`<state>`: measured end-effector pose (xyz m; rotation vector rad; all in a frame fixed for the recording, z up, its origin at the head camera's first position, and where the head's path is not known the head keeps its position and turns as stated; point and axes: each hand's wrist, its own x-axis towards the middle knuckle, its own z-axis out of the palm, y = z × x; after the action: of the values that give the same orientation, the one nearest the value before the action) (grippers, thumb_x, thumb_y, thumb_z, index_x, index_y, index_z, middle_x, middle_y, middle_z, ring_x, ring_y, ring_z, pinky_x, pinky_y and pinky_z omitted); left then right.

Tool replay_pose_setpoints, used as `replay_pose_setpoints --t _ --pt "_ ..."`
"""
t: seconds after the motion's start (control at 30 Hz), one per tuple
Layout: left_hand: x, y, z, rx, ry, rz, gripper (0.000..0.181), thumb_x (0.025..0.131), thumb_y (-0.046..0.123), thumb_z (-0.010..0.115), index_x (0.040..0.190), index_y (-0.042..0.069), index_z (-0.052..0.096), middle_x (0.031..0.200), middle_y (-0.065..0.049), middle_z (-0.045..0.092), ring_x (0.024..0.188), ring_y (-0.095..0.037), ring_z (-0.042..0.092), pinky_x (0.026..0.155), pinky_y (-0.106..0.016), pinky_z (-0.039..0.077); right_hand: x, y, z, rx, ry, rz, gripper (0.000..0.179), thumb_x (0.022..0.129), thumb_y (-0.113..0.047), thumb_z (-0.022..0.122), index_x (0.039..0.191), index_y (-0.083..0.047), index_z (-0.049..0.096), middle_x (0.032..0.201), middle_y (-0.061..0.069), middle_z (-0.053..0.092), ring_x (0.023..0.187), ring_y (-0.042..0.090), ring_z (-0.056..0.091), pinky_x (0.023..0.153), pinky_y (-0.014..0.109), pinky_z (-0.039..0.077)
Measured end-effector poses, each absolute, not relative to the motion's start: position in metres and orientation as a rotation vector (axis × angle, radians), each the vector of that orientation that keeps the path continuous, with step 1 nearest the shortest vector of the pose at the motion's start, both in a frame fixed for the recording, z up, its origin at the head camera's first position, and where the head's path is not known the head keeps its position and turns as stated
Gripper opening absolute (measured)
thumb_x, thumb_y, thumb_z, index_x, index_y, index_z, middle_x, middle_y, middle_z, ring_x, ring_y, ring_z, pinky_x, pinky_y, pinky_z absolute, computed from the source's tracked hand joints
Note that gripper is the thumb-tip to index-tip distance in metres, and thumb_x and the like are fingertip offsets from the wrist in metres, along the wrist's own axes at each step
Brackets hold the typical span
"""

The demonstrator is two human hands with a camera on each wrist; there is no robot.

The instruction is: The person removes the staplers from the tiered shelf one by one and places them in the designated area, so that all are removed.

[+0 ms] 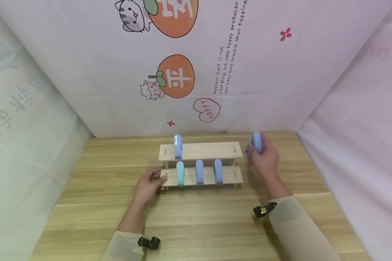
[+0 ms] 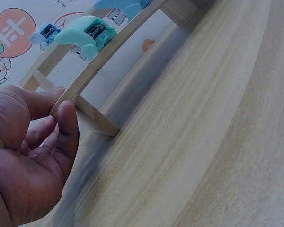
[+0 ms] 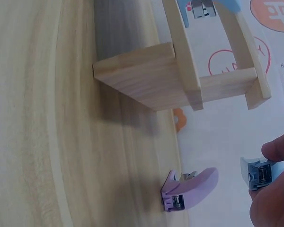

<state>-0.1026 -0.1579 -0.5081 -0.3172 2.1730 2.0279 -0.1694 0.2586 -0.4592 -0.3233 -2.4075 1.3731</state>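
My left hand (image 1: 149,185) pinches the left end of the front wooden shelf (image 1: 190,177), thumb on top and fingers underneath. On that shelf stand a mint-green stapler (image 1: 180,173) and two blue staplers, one mid-shelf (image 1: 199,172) and another (image 1: 218,171) farther right. Another blue stapler (image 1: 178,146) sits near the left end of the rear wooden shelf (image 1: 209,150). To the right of both shelves, my right hand (image 1: 265,158) grips a light blue stapler (image 1: 257,142). A purple stapler (image 3: 191,190) rests on the table near that hand, mostly hidden by it in the head view.
Both shelves stand on short wooden legs on a wood-grain table (image 1: 196,224). A white printed sheet (image 1: 261,72) rises behind the table's back edge, and pale sheets hang along both sides.
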Motion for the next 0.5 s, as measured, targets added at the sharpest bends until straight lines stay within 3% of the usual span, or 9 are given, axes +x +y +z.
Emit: replay_pose_setpoints --t 0.5 --pt "-0.104 -0.157 -0.507 -0.336 2.178 1.993 0.054 0.097 0.014 0.076 0.146 0.004 0.055 0.126 -0.018 0.054 0.102 -0.031 0.064 0.081 -0.038 0.066 -0.171 0.272 -0.465 -0.405 -2.415 1.406 0.065 0.097 -0.006 0.064 0.158 -0.016 0.044 0.156 0.015 0.048 0.142 0.037 0.046 0.12 0.05 0.039"
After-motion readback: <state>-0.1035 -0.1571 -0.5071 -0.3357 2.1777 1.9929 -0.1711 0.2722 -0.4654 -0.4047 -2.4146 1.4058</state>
